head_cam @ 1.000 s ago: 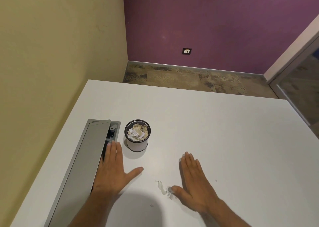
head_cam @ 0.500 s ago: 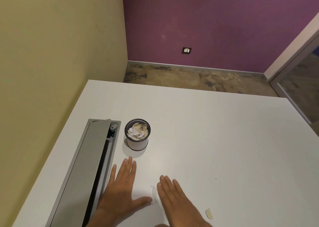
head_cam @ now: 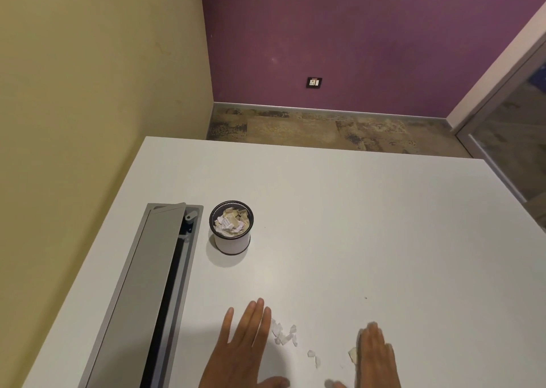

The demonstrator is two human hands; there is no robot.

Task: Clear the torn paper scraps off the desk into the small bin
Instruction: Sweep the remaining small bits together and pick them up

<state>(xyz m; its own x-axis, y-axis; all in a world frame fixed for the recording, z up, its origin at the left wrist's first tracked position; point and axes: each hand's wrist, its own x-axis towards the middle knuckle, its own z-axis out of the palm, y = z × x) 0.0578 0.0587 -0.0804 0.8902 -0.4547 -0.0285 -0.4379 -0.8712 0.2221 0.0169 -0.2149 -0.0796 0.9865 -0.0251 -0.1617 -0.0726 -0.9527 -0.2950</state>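
Note:
A small round bin [head_cam: 231, 241] with a black mesh rim and white wall stands on the white desk [head_cam: 354, 225], full of crumpled paper. Near the front edge lies a cluster of white torn scraps [head_cam: 284, 335], with two smaller scraps [head_cam: 313, 356] to their right and a beige scrap [head_cam: 352, 354] further right. My left hand [head_cam: 245, 349] lies flat and open, fingers touching the cluster's left side. My right hand [head_cam: 376, 355] is flat and open, its edge against the beige scrap.
A grey cable tray [head_cam: 147, 293] with a half-lifted lid is set into the desk left of the bin. A yellow wall runs along the left; a purple wall and patterned floor lie beyond the far desk edge.
Both hands slid toward the front edge and then apart. The right hand moved right, uncovering white scraps between the hands and reaching the beige scrap.

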